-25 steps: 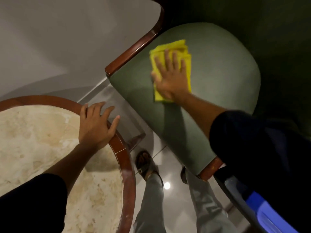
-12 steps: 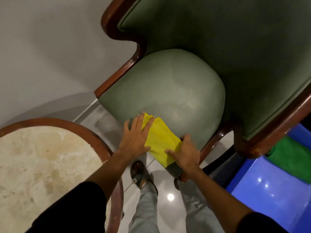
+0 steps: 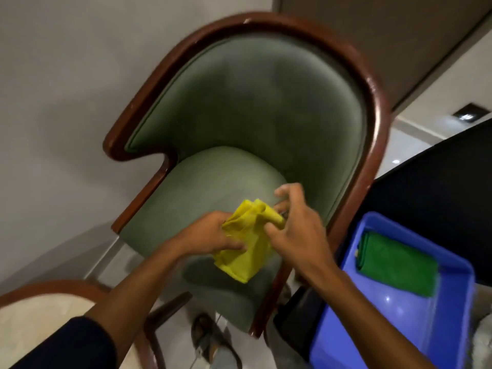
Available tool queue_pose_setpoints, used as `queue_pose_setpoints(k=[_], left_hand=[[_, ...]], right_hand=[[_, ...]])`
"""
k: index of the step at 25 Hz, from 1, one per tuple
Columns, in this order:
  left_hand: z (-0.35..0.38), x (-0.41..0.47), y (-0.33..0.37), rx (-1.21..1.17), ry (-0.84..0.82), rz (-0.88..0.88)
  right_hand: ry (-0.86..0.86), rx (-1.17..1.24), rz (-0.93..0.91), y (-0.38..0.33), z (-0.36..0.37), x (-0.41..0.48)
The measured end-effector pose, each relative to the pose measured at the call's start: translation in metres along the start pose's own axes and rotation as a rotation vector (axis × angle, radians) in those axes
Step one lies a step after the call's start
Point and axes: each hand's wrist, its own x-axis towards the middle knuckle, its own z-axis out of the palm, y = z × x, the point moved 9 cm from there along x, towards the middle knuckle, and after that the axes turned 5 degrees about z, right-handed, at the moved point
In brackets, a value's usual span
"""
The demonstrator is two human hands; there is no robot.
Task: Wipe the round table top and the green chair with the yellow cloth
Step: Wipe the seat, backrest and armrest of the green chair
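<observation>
The green chair (image 3: 226, 123) with a dark wooden frame fills the middle of the view, its curved back upright and its seat below. The yellow cloth (image 3: 246, 243) is bunched up above the front of the seat. My left hand (image 3: 213, 235) grips its left side. My right hand (image 3: 295, 225) pinches its upper right edge with the fingertips. The round table top (image 3: 34, 323), pale marble with a wooden rim, shows at the bottom left, partly hidden by my left sleeve.
A blue plastic tub (image 3: 394, 318) stands right of the chair and holds a folded green cloth (image 3: 396, 267). A dark surface (image 3: 439, 187) lies behind it. Pale walls stand to the left and behind. My sandalled foot (image 3: 207, 339) is on the tiled floor under the seat.
The cloth left the seat: it lay flat under my right hand, then both hands took it at the seat's front edge, and now they hold it bunched. The view tilted up.
</observation>
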Motion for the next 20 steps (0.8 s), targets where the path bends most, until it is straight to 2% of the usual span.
queue_pose_setpoints(k=[2,5,8,9,10,12,13,16,20], left_hand=[[0.004,0.028,0.063,-0.180,0.000,0.069],[0.030,0.075,0.148,-0.363,0.017,0.139],[0.012,0.117,0.199,-0.407,0.324,0.168],[-0.002,0.126,0.205,-0.349,0.439,0.166],[-0.017,0.129,0.207,-0.264,0.531,0.162],[-0.047,0.129,0.196,0.001,0.634,0.179],[-0.063,0.127,0.184,0.184,0.648,0.185],[-0.118,0.117,0.121,0.717,0.630,0.108],[-0.189,0.100,0.048,0.946,0.633,-0.016]], right_hand=[[0.219,-0.024,0.011,-0.003,-0.084,0.018],[0.421,-0.162,0.012,0.003,-0.185,0.057],[0.668,-0.279,-0.065,0.003,-0.239,0.091],[0.646,-0.317,-0.010,0.012,-0.231,0.102],[0.533,-0.302,0.090,0.027,-0.211,0.112],[0.298,-0.200,0.250,0.058,-0.161,0.122],[0.277,-0.175,0.257,0.066,-0.150,0.128],[0.362,-0.271,0.197,0.064,-0.165,0.167],[0.325,-0.667,-0.005,0.021,-0.166,0.242]])
